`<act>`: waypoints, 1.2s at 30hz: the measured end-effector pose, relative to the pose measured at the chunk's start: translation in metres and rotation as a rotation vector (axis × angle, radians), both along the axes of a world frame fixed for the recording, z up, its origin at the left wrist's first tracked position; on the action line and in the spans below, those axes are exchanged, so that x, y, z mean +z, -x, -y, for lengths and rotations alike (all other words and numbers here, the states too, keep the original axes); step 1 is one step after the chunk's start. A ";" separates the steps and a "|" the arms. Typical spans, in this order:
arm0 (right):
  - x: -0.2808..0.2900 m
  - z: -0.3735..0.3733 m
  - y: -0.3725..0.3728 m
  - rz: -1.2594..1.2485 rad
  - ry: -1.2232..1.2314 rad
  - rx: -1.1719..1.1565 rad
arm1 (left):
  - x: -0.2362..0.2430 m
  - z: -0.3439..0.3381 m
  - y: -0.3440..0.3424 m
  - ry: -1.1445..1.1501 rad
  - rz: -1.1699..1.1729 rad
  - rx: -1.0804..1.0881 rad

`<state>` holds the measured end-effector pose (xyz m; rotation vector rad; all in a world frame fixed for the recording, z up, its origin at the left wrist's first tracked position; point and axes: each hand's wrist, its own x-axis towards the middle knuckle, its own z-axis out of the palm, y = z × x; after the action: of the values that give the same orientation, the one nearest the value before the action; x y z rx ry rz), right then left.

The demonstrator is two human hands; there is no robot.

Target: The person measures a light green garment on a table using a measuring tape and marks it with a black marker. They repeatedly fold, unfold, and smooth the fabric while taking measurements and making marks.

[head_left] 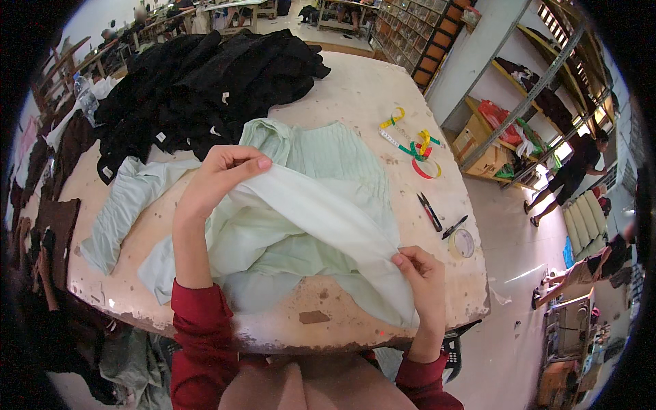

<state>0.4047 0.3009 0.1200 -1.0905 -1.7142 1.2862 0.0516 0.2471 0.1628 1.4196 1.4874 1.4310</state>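
A pale mint-green garment (335, 160) with a gathered panel and long sleeves lies across the worn table in front of me. My left hand (229, 167) pinches one end of a folded edge of its cloth between thumb and fingers. The other end of that edge is pinched in my right hand (419, 265), near the table's right front. Between my hands the lifted cloth runs as a smooth band, slanting down to the right. One sleeve (126, 205) stretches out to the left, flat on the table. Fingertips under the cloth are partly hidden.
Black garments (212, 82) are heaped at the table's far left. On the right lie a coloured measuring tape (417, 147), thread snips (430, 212), a black pen-like tool (454, 227) and a tape roll (462, 242). Dark cloth (51, 232) hangs by the left edge. Metal shelves (526, 89) stand beyond.
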 end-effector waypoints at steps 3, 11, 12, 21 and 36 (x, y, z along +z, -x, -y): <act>0.003 -0.001 0.004 0.025 -0.066 -0.013 | 0.003 0.001 -0.001 -0.029 -0.001 -0.004; 0.011 -0.003 0.015 0.087 -0.159 -0.105 | 0.005 0.009 0.002 -0.068 -0.034 0.042; 0.012 -0.004 0.015 0.089 -0.187 -0.111 | 0.005 0.009 0.001 -0.067 -0.030 0.043; 0.033 -0.013 0.062 0.044 -0.245 0.145 | 0.007 -0.008 -0.093 -0.369 -0.699 0.146; 0.014 -0.007 -0.013 0.110 0.144 0.178 | -0.005 -0.018 -0.017 -0.005 0.084 0.036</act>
<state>0.4173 0.3080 0.1336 -1.1291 -1.8580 1.5050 0.0682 0.2649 0.1579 1.3255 1.4647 1.4988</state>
